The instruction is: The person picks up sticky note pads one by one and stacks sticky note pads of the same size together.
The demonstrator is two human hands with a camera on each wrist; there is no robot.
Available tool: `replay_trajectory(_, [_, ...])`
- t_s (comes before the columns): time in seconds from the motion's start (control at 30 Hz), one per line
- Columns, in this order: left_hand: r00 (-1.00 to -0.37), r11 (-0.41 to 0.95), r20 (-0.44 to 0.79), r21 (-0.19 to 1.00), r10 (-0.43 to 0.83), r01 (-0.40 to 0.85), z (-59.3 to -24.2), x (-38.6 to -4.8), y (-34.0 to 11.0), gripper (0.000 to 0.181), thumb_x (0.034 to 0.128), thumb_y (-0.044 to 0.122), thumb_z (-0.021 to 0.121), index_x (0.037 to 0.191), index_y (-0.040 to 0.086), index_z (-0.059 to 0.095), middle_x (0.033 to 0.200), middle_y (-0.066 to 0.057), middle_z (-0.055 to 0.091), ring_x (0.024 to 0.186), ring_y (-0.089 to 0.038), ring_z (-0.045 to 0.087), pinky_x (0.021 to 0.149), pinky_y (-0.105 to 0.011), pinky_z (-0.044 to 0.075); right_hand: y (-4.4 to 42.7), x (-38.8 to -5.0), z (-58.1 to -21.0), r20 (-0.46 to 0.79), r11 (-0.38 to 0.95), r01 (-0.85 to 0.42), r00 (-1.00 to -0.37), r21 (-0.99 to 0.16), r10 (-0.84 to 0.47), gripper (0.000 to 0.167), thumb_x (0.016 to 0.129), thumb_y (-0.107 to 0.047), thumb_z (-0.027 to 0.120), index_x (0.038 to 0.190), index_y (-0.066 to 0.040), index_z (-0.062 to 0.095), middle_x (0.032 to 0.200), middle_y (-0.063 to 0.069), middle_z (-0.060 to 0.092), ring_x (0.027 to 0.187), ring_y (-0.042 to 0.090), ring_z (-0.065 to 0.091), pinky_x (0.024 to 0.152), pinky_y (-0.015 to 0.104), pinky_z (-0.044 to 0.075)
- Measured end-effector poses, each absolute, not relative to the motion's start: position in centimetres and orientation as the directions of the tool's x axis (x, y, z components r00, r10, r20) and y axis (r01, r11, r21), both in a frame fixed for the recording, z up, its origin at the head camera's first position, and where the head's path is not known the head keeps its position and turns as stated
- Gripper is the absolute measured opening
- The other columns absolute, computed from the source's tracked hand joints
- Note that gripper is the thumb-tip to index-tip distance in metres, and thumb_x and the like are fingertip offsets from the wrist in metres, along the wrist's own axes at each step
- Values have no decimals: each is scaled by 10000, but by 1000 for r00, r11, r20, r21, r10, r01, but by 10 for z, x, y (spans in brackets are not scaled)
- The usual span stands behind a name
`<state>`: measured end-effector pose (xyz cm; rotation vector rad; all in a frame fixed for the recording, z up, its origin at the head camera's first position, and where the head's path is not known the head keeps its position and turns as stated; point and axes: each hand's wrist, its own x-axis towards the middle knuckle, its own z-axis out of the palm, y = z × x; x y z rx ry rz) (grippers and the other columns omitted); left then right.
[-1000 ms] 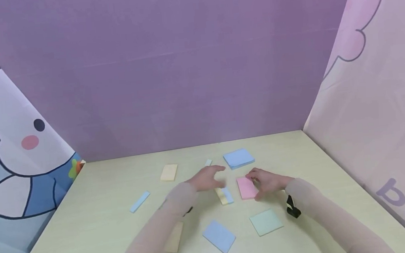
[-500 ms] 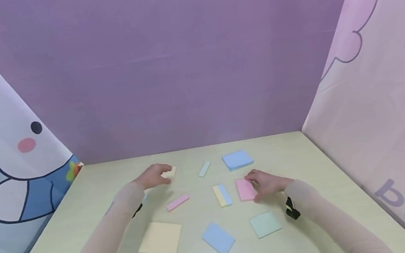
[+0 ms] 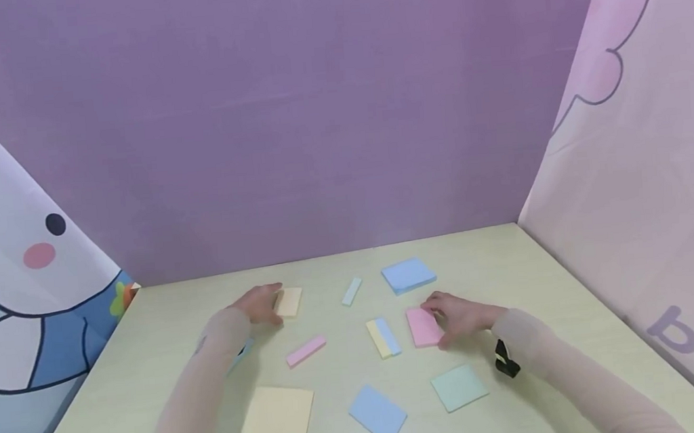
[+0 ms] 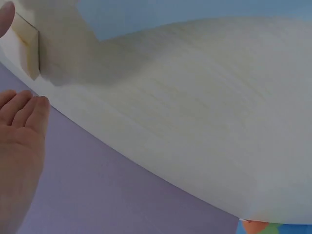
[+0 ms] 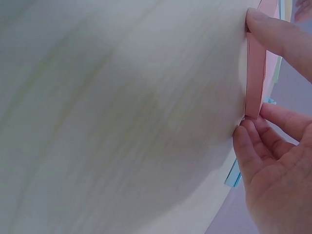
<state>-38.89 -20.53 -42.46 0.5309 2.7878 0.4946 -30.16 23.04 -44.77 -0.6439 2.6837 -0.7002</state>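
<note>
In the head view, my left hand (image 3: 259,303) is at the left side of a small cream sticky note pad (image 3: 290,302). The left wrist view shows its thumb and fingers spread around the pad (image 4: 27,46), with a gap between fingertips and pad. My right hand (image 3: 461,316) holds a pink sticky note pad (image 3: 422,327) lying on the table. Seen from the right wrist, the thumb is at one end of the pink pad (image 5: 256,75) and the fingers at the other. Left of it lies a yellow-and-blue pad (image 3: 384,338).
Around the hands lie a thick blue pad (image 3: 409,275), a pale green strip (image 3: 351,291), a pink strip (image 3: 306,351), a large cream pad (image 3: 277,416), a blue pad (image 3: 377,414) and a green pad (image 3: 459,388). My left sleeve partly covers a blue strip (image 3: 238,359). A purple backdrop (image 3: 315,124) rises behind the table.
My left hand has moved left from the middle of the table to the small cream pad, uncovering the pink strip and the large cream pad. The right hand stays at the pink pad.
</note>
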Motion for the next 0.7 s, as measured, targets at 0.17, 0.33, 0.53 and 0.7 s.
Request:
replay_trajectory(0.17, [-888, 872, -235, 399, 395, 283, -426, -400, -195, 929, 677, 127, 780, 1430, 17, 248, 1458, -191, 298, 1318, -390, 293, 1084, -523, 235, 229, -300, -445, -171, 784, -334, -860, -523, -481, 760, 604, -163, 820, 1285, -79, 494, 1328, 105, 413, 1234, 299, 389, 1059, 508, 291])
replay_trajectory(0.33, [-895, 904, -280, 354, 346, 239, -427, -402, -193, 904, 661, 127, 789, 1420, 62, 301, 1419, -200, 359, 1280, -396, 345, 1049, -559, 272, 227, -299, -444, -169, 775, -356, -848, -523, -503, 749, 617, -178, 814, 1283, -71, 491, 1304, 95, 423, 1207, 274, 403, 1048, 484, 315])
replay_trajectory(0.53, [-897, 909, -269, 329, 350, 256, -428, -404, -194, 866, 646, 181, 799, 1384, 47, 365, 1380, -200, 414, 1243, -389, 396, 1043, -545, 293, 226, -298, -443, -177, 789, -339, -857, -513, -483, 774, 619, -184, 820, 1298, -46, 475, 1327, 115, 408, 1221, 287, 396, 1044, 483, 323])
replay_trajectory(0.7, [-899, 905, -247, 327, 360, 273, -430, -407, -192, 863, 640, 237, 807, 1361, 14, 389, 1358, -209, 436, 1220, -391, 419, 1044, -533, 298, 228, -300, -444, -179, 795, -339, -859, -502, -479, 777, 622, -190, 821, 1300, -41, 472, 1316, 104, 411, 1206, 271, 406, 1036, 466, 340])
